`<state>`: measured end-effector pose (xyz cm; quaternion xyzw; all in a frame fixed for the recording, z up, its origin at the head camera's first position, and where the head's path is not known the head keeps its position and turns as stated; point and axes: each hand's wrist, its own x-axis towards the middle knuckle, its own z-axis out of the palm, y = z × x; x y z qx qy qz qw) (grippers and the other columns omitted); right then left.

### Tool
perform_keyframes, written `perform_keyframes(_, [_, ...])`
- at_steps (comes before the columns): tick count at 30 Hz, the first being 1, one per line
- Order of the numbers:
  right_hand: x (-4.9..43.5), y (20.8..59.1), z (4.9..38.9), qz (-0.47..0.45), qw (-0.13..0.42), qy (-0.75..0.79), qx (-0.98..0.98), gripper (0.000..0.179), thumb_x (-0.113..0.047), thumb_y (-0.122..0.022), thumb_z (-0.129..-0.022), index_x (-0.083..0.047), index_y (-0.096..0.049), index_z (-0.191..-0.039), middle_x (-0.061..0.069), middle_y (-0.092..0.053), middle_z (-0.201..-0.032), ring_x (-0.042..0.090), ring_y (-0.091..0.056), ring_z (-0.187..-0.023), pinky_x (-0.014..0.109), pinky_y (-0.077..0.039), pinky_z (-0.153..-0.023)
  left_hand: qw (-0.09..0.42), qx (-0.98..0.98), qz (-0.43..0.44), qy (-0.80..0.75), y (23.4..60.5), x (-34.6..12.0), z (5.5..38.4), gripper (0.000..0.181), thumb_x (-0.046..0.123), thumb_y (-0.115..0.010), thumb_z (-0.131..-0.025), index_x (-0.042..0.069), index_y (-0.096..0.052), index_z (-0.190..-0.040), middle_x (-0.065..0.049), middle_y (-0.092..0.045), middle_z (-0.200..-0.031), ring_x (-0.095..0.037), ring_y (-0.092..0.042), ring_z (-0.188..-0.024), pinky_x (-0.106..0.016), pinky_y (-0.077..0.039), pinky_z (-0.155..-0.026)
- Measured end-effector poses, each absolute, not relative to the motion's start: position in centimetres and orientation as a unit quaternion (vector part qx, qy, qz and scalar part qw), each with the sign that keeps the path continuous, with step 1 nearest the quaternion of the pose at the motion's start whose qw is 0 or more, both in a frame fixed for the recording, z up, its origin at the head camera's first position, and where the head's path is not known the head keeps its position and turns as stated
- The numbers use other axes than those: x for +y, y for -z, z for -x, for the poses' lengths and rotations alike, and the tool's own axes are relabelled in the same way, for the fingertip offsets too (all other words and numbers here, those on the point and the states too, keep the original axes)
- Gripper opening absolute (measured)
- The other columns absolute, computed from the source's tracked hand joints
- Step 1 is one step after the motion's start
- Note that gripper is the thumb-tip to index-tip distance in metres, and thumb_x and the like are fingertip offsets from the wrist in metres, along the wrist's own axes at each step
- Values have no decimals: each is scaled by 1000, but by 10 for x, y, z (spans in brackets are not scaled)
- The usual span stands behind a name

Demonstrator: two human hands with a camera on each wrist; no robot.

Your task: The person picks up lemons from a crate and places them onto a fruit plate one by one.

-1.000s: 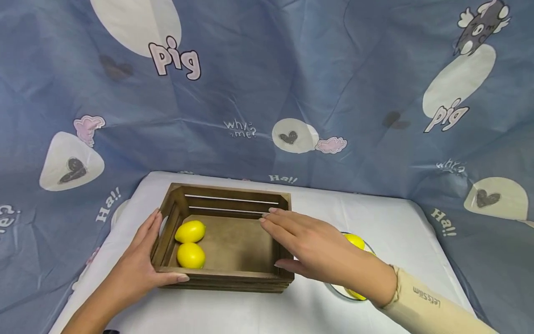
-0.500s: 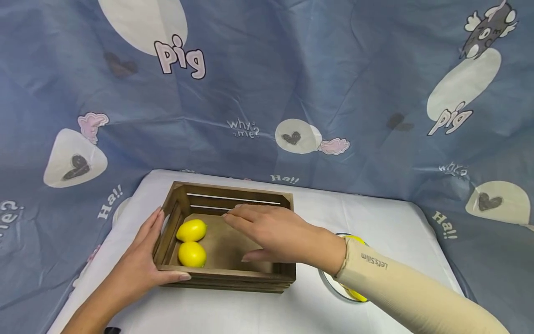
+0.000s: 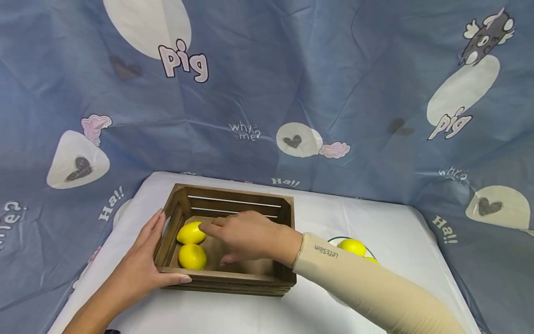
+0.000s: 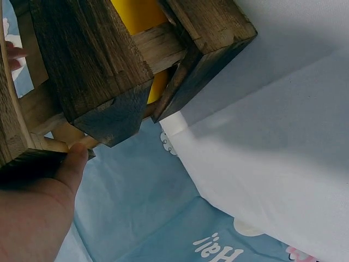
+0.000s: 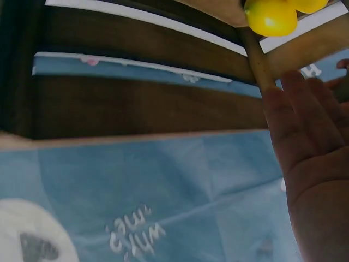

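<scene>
Right hand relaxed and empty above a wooden crate, left hand gripping its near-left corner, two lemons inside, more lemons on a white plate.

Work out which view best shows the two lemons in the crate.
The head view: the near lemon and far lemon both show almost fully, with the right hand at the far one's edge. The right wrist view cuts them off at the top; the left wrist view gives only yellow patches between boards.

Right hand flat, fingers near-straight. Two lemons in the corner of the slatted wooden crate.
</scene>
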<state>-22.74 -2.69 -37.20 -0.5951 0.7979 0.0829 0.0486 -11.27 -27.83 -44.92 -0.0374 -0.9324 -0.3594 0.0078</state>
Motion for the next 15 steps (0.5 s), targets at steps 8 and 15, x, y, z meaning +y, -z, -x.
perform_keyframes(8, [-63,395,230,560,138,-85,813,83,-55,-80,-89,-28,-45,-159,-11,-64,-140,6,-68,-104,26,-58,-86,6,-932,34,362,449,-279,112,151,57,-96,-66,13,4,-169,-12,7,-175,-58,-24,-148,-80,-34,-102])
perform_keyframes(15, [-86,408,225,565,154,-106,804,82,-50,-81,-90,-31,-42,-160,-13,-67,-130,6,-66,-104,25,-56,-90,6,-932,34,360,448,-277,113,150,57,-96,-66,12,3,-169,-14,5,-175,-57,-26,-147,-79,-35,-102])
